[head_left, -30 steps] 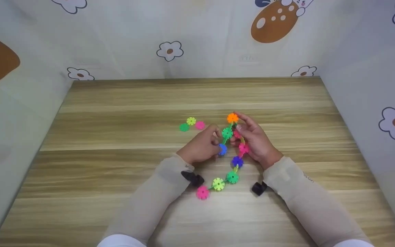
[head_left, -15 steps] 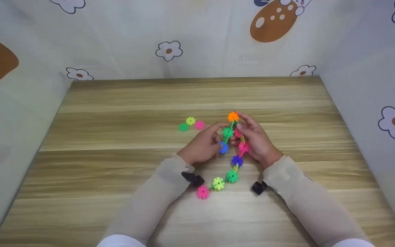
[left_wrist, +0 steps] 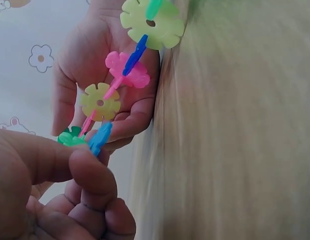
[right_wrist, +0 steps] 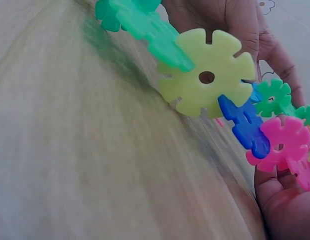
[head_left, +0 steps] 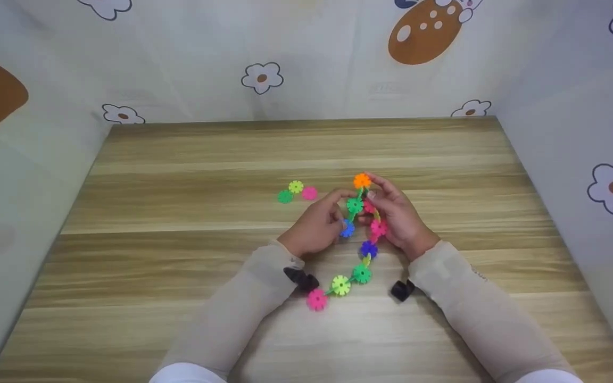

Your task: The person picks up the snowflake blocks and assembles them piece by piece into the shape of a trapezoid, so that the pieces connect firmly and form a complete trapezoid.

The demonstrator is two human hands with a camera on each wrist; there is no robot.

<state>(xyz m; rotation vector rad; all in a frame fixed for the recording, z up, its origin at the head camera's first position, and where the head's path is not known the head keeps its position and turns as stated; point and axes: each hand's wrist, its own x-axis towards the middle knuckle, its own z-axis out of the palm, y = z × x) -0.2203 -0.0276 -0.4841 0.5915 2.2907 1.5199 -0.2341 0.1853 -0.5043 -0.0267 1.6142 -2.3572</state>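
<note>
A chain of notched plastic snowflake discs hangs between my hands, interlocked edge to edge. My left hand (head_left: 314, 226) pinches the light blue disc (head_left: 347, 229) at one end, its index finger reaching to the green disc (head_left: 355, 205) above. At the chain's top bend, my right hand (head_left: 403, 223) holds it between thumb and fingers, just below the orange disc (head_left: 362, 181). From there the chain runs down past a pink disc (right_wrist: 284, 140), a dark blue disc (right_wrist: 244, 125) and a yellow disc (right_wrist: 207, 75) to the pink end disc (head_left: 317, 299) near the left wrist.
Beyond my left hand, a loose green disc (head_left: 285, 197), yellow disc (head_left: 296, 186) and pink disc (head_left: 309, 193) lie on the wooden table (head_left: 179, 213). A patterned curtain (head_left: 195, 64) encloses the back and sides. Black wrist cameras (head_left: 402, 290) sit close to the chain.
My left index finger has stretched out toward the green disc. The blue and green discs have risen slightly. My right hand stays almost still with its grip on the chain.
</note>
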